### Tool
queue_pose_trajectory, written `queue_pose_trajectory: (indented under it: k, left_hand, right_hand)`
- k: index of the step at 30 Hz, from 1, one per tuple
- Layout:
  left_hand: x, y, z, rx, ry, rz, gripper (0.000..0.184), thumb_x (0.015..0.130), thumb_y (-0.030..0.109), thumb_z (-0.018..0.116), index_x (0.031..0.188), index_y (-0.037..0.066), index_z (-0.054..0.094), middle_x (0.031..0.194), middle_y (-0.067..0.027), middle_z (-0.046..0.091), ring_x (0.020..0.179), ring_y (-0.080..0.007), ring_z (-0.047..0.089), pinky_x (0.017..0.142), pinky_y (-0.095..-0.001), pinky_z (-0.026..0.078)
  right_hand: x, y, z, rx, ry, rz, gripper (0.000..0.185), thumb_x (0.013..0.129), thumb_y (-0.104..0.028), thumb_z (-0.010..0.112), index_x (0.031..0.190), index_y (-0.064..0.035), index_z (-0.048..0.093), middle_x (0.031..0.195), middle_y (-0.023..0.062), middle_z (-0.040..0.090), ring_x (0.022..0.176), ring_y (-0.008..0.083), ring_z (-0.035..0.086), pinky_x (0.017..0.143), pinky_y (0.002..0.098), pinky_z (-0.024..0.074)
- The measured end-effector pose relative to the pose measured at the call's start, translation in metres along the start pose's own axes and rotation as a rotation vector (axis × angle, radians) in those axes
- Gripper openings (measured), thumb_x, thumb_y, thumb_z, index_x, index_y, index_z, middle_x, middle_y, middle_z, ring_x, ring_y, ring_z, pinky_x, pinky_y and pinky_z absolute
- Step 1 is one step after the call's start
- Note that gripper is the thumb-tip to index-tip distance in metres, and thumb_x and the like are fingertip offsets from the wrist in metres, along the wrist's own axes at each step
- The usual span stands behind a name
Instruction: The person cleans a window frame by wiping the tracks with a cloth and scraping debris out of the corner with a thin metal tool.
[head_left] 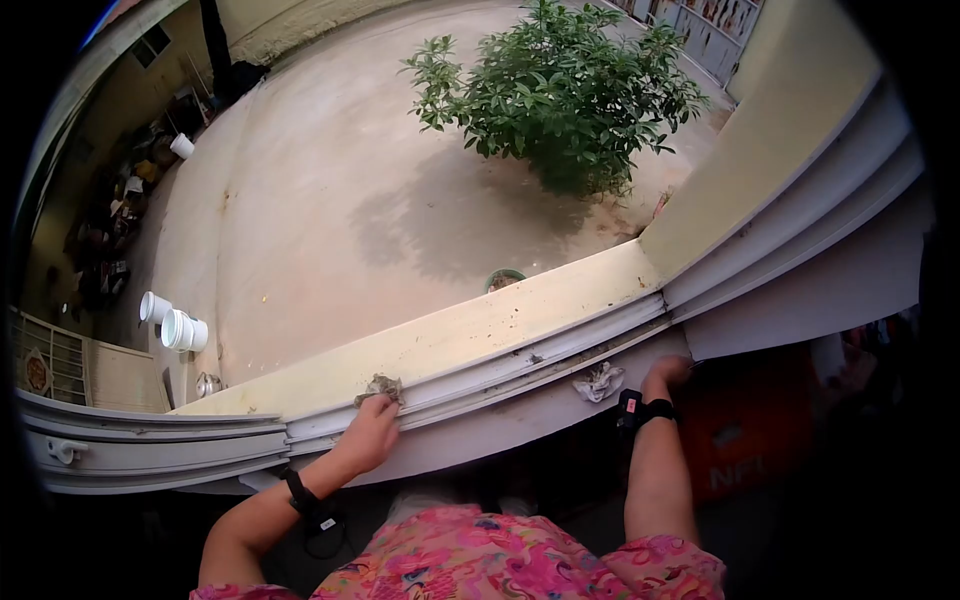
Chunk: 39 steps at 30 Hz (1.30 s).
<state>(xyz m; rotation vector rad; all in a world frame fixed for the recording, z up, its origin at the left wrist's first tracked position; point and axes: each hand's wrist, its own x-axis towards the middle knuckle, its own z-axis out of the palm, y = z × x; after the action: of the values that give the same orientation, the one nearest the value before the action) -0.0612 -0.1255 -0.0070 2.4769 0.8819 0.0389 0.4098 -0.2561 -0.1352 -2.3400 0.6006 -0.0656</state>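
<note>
Pink shirt closest, left hand pinching a grubby rag at the sill's near edge, right hand by the ledge's right end, can't tell if gripping, looks unfinished, dark specks left in the track

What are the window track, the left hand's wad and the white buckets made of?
Window track: white-coated metal or plastic, judging by its straight, crisp ridges. Wad in the left hand: soft, crumpled and soiled, thin cloth or paper; I can't tell which. White buckets: probably plastic, from their smooth, slightly glossy walls.
</note>
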Motion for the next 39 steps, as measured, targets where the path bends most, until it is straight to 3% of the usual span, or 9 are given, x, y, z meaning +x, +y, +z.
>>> queue_pose_trajectory:
  k: [11, 15, 19, 25, 28, 29, 31, 35, 39]
  left_hand:
    - [0.128, 0.084, 0.046, -0.148, -0.052, 0.247, 0.031, 0.078, 0.005, 0.048, 0.106, -0.008, 0.047, 0.109, -0.0213, 0.042, 0.102, -0.0349, 0.042, 0.087, -0.0354, 0.038]
    - [0.157, 0.102, 0.050, -0.242, -0.114, 0.277, 0.030, 0.079, 0.004, 0.047, 0.105, -0.009, 0.047, 0.108, -0.0218, 0.043, 0.101, -0.0350, 0.042, 0.087, -0.0354, 0.037]
    - [0.171, 0.102, 0.042, -0.263, -0.068, 0.388, 0.026, 0.078, 0.006, 0.050, 0.102, -0.004, 0.052, 0.102, -0.0174, 0.048, 0.091, -0.0324, 0.049, 0.081, -0.0344, 0.041]
    - [0.183, 0.091, 0.005, -0.134, 0.017, 0.512, 0.015, 0.072, 0.009, 0.058, 0.086, 0.005, 0.055, 0.083, -0.0124, 0.051, 0.076, -0.0306, 0.052, 0.067, -0.0357, 0.045]
    - [0.193, 0.092, 0.011, 0.005, 0.229, 0.219, 0.020, 0.077, 0.018, 0.059, 0.090, 0.004, 0.053, 0.079, -0.0135, 0.056, 0.074, -0.0307, 0.055, 0.063, -0.0372, 0.045]
    - [0.198, 0.087, 0.016, 0.010, 0.224, 0.231, 0.020, 0.077, 0.018, 0.059, 0.090, 0.004, 0.053, 0.079, -0.0135, 0.056, 0.074, -0.0307, 0.055, 0.063, -0.0372, 0.045]
    - [0.210, 0.077, 0.030, 0.042, -0.014, -0.107, 0.027, 0.080, 0.028, 0.055, 0.092, 0.004, 0.055, 0.074, -0.0148, 0.059, 0.070, -0.0311, 0.057, 0.064, -0.0376, 0.045]
    - [0.226, 0.071, 0.043, -0.076, -0.158, -0.179, 0.034, 0.080, 0.035, 0.052, 0.094, 0.003, 0.057, 0.079, -0.0175, 0.061, 0.077, -0.0348, 0.058, 0.070, -0.0393, 0.046]
    - [0.235, 0.073, 0.047, -0.206, -0.147, -0.184, 0.027, 0.077, 0.028, 0.057, 0.089, 0.004, 0.060, 0.080, -0.0156, 0.062, 0.077, -0.0281, 0.060, 0.069, -0.0350, 0.047]
  right_hand:
    - [-0.002, -0.004, -0.002, 0.051, 0.026, 0.125, 0.048, 0.089, -0.030, 0.027, 0.091, 0.0076, 0.056, 0.093, 0.0276, 0.057, 0.087, 0.0393, 0.056, 0.076, 0.0446, 0.0456]
    - [0.003, 0.006, 0.004, -0.086, 0.021, 0.043, 0.047, 0.089, -0.030, 0.027, 0.092, 0.0073, 0.056, 0.092, 0.0278, 0.057, 0.085, 0.0391, 0.057, 0.074, 0.0441, 0.0467]
    - [-0.002, 0.003, 0.001, -0.162, 0.002, -0.024, 0.048, 0.089, -0.031, 0.027, 0.092, 0.0071, 0.056, 0.091, 0.0283, 0.057, 0.086, 0.0399, 0.057, 0.077, 0.0446, 0.0454]
    - [-0.006, -0.006, -0.005, -0.041, -0.006, 0.128, 0.050, 0.089, -0.034, 0.026, 0.093, 0.0064, 0.055, 0.093, 0.0286, 0.057, 0.087, 0.0412, 0.056, 0.079, 0.0454, 0.0443]
    - [-0.010, -0.011, -0.010, -0.054, 0.001, 0.167, 0.051, 0.089, -0.035, 0.026, 0.095, 0.0064, 0.055, 0.093, 0.0285, 0.057, 0.088, 0.0419, 0.056, 0.079, 0.0456, 0.0442]
    - [-0.012, -0.014, -0.013, -0.049, 0.005, 0.179, 0.051, 0.089, -0.035, 0.026, 0.095, 0.0064, 0.055, 0.093, 0.0285, 0.057, 0.088, 0.0419, 0.056, 0.079, 0.0456, 0.0442]
    - [-0.016, -0.019, -0.020, -0.045, -0.005, 0.175, 0.051, 0.089, -0.036, 0.026, 0.097, 0.0055, 0.054, 0.094, 0.0285, 0.056, 0.089, 0.0416, 0.055, 0.080, 0.0460, 0.0436]
    - [-0.017, -0.022, -0.022, -0.028, -0.016, 0.211, 0.051, 0.089, -0.037, 0.025, 0.096, 0.0046, 0.054, 0.096, 0.0285, 0.056, 0.090, 0.0413, 0.055, 0.081, 0.0464, 0.0428]
    - [-0.015, -0.020, -0.022, -0.007, -0.048, 0.200, 0.050, 0.089, -0.038, 0.025, 0.096, 0.0038, 0.053, 0.096, 0.0281, 0.056, 0.091, 0.0418, 0.054, 0.082, 0.0466, 0.0422]
